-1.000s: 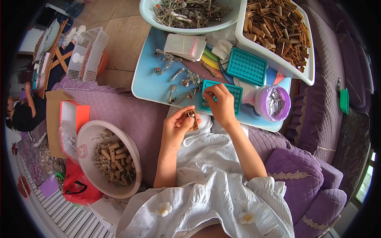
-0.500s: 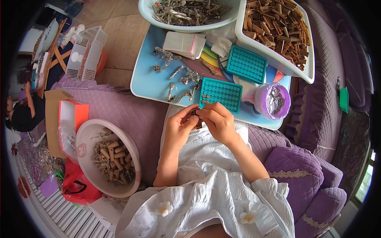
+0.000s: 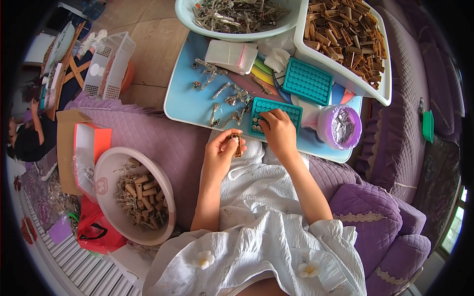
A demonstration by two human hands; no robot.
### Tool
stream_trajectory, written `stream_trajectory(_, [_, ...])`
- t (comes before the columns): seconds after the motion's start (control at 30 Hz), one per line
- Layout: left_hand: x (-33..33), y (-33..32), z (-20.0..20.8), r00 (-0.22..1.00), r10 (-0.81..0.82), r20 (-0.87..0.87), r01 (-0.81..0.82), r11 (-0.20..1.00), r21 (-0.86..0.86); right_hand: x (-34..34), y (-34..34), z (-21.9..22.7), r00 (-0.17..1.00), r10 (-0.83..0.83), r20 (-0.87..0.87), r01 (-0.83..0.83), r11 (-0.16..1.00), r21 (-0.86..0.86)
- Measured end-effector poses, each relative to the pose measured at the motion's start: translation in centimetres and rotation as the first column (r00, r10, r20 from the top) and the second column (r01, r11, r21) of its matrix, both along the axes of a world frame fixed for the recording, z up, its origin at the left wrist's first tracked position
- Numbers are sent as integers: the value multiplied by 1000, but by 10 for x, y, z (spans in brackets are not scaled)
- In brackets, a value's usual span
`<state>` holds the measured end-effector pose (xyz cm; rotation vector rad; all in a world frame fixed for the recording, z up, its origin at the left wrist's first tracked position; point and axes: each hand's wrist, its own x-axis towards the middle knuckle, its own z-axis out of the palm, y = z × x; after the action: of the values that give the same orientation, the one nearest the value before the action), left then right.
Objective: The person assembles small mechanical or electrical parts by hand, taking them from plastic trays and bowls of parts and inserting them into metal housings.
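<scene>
In my left hand [image 3: 217, 154] I hold a small brown trough-shaped piece [image 3: 236, 146] above my lap, closed between thumb and fingers. My right hand [image 3: 281, 132] reaches over the near teal tray [image 3: 297, 116], its fingers bent into a pinch at the tray's left part. Small round discs [image 3: 256, 127] lie in the cells there, beside my fingertips. Whatever the right fingers pinch is hidden. A second teal tray [image 3: 309, 82] stands farther back. Several shiny, crumpled strips [image 3: 237, 96] lie left of the near tray.
A purple-lined tub [image 3: 323, 129] of silvery pieces stands right on the blue table [image 3: 185, 101]. Behind are a white bin [image 3: 340, 74] of brown pieces and a pale basin [image 3: 237, 36] of strips. Left of me, a pink basin [image 3: 109, 197] holds brown tubes.
My hands were together at the brown piece. Now the right hand has moved forward onto the near teal tray, while the left keeps the piece slightly lower left.
</scene>
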<state>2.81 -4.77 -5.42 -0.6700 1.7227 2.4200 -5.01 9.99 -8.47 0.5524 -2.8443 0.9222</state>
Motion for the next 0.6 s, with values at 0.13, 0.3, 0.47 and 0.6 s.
stream_trajectory(0.13, [-1,1,2,999,-33,4,33,996,87,-1,-1,-3,1000,10,8,-11,996,87])
stream_trajectory(0.3, [1,-1,2,998,-56,-39,61,987,150,-2,-1,11,996,37,86,-6,945,-328])
stream_trajectory(0.47, [2,5,7,991,-101,-83,115,974,196,24,-2,50,982,178,-59,-185,873,-451])
stream_trajectory(0.6, [4,10,10,988,-115,-98,132,972,195,33,2,57,965,222,-141,-260,883,-391])
